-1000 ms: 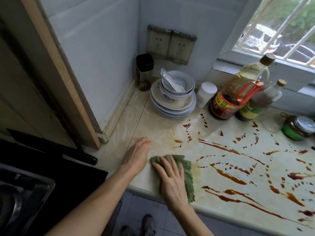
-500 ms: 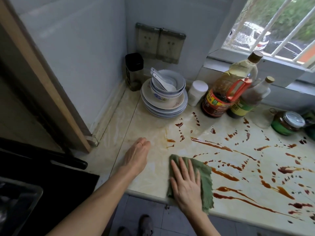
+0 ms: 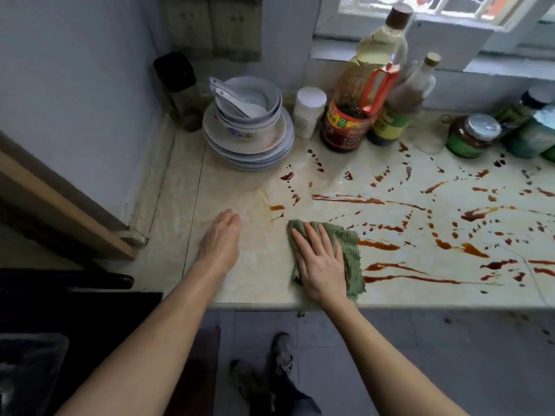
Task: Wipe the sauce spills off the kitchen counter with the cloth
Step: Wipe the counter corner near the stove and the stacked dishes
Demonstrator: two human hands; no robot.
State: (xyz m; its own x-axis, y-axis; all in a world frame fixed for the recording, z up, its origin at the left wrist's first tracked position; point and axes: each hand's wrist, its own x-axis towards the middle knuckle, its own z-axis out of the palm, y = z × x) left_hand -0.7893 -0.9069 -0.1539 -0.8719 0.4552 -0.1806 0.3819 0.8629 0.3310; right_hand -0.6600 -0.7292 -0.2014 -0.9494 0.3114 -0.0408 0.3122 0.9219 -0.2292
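A green ribbed cloth (image 3: pixel 350 253) lies flat on the pale marble counter (image 3: pixel 264 283) near its front edge. My right hand (image 3: pixel 319 259) presses down on the cloth with fingers spread. My left hand (image 3: pixel 220 241) rests flat on the bare counter to the left, fingers together, holding nothing. Brown sauce streaks (image 3: pixel 411 279) and drops cover the counter to the right of the cloth and behind it, with a long streak (image 3: pixel 348 200) farther back. The counter under and left of the cloth looks smeared but free of streaks.
A stack of plates and bowls with spoons (image 3: pixel 247 127) stands at the back. Beside it are a white jar (image 3: pixel 309 111), an oil bottle (image 3: pixel 360 94), a second bottle (image 3: pixel 402 106) and jars (image 3: pixel 471 135). A black stove (image 3: pixel 60 310) lies left.
My right hand has slid the cloth to the right along the front edge into the sauce streaks. My left hand stays flat in the same place. The camera has tilted down.
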